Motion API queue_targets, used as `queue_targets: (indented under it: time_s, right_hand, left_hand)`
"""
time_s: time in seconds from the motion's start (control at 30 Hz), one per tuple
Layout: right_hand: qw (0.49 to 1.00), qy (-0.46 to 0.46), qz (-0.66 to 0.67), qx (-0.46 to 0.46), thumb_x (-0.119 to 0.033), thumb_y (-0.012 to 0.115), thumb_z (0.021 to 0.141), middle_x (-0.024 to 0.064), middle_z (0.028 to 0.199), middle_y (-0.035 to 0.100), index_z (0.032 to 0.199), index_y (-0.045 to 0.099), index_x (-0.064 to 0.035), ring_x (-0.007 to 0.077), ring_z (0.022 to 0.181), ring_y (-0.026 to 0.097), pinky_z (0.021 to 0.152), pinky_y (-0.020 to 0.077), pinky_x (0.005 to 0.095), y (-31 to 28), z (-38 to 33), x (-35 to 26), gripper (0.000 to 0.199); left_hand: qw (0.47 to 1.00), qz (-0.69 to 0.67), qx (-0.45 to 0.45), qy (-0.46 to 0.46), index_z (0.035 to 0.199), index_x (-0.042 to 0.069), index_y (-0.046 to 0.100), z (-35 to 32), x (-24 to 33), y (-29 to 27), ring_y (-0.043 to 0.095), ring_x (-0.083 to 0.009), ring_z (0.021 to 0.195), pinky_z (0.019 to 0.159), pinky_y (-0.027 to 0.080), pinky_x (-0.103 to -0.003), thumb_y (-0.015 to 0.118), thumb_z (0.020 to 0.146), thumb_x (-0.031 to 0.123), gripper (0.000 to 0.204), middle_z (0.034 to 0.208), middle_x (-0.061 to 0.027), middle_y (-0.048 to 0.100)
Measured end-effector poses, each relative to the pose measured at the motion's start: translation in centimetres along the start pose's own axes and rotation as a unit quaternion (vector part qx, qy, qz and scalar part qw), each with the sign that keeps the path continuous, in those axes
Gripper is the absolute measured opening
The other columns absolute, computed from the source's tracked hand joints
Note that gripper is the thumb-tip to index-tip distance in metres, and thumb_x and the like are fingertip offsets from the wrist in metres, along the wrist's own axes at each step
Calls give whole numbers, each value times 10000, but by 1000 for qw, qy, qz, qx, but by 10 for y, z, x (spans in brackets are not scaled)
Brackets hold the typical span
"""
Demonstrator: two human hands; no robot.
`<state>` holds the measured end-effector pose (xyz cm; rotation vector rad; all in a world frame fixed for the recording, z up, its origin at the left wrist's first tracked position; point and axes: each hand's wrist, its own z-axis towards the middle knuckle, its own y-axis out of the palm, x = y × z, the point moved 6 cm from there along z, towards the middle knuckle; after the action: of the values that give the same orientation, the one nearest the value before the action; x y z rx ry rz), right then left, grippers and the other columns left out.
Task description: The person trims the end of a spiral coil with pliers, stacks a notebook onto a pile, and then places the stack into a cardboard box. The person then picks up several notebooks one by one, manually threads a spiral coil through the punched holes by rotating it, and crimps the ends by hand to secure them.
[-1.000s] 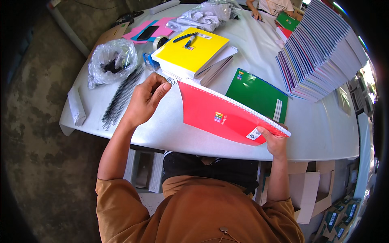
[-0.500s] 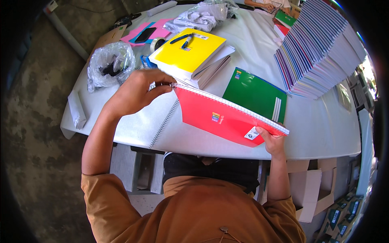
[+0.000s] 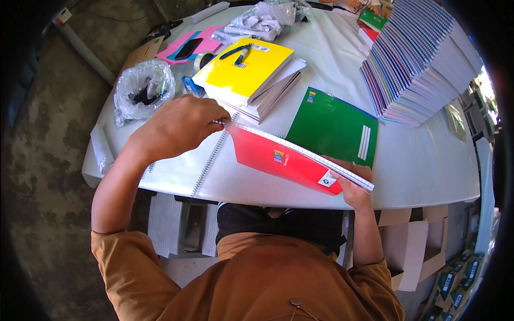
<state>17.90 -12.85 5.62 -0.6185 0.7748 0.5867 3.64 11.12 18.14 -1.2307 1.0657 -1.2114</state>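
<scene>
A red-covered notebook [image 3: 267, 159] is held up on edge above the near side of the table, its hole-punched edge uppermost. My left hand [image 3: 179, 125] is closed in a pinch at the left end of that edge, where a small bit of dark coil shows at the fingertips. At the opposite end, my right hand [image 3: 354, 188] grips the notebook, thumb on the red cover and fingers behind. A loose silver spiral coil [image 3: 208, 163] lies on the table under the notebook's left end. Just behind the red notebook lies a green notebook [image 3: 333, 125] with a blue coil.
A yellow-covered stack [image 3: 243, 67] bears dark-handled pliers [image 3: 235, 53]. Left of it are a plastic bag [image 3: 143, 88] and a phone [image 3: 188, 48] on coloured sheets. A tall stack of spiral notebooks [image 3: 409, 64] leans at right. A co-worker's hand [image 3: 353, 4] shows at the far edge.
The notebook has shifted slightly left and down, tilting more at its left end. My left hand has turned over with its back upward, staying at the same corner; the right hand keeps its grip.
</scene>
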Motion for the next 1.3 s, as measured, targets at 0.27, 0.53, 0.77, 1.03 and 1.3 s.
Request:
queue_targets:
  time_s: [0.27,0.53,0.77,1.03,1.3]
  right_hand:
    - [999,5,-7,-43,-55,569,800,160,1038,650,1039,640,16,243,921,652,814,493,294,5,-3,0,259]
    - [996,-91,6,-21,-115,562,846,183,982,659,997,642,25,239,844,674,730,523,292,8,0,-5,221]
    - [995,-96,-25,-18,-123,638,763,226,1009,637,1016,649,26,279,935,648,791,516,304,11,-5,-18,294]
    - [991,-125,-53,-19,-114,681,710,189,994,652,995,669,-8,262,863,668,719,537,282,16,-13,-23,304]
    - [982,-179,-39,-40,-132,688,706,204,978,652,983,673,5,265,813,675,676,545,298,17,-14,-30,309]
  left_hand:
    - [996,9,79,25,884,37,570,-5,9,-3,578,-270,879,763,444,-380,707,714,137,240,840,-81,601]
    - [993,63,96,37,914,68,593,-7,15,0,517,-303,980,868,374,-401,757,660,214,336,988,-127,568]
    - [952,154,233,125,1343,-145,156,-48,30,139,139,-507,1310,975,0,-701,420,743,734,1096,1414,-327,170]
    - [897,93,412,130,1372,-97,156,-46,25,157,64,-509,1318,1009,-23,-667,388,729,770,1104,1436,-254,193]
    - [879,-40,474,43,1384,-99,101,-31,7,131,-18,-549,1303,1015,-54,-633,394,657,830,1215,1397,-390,56]
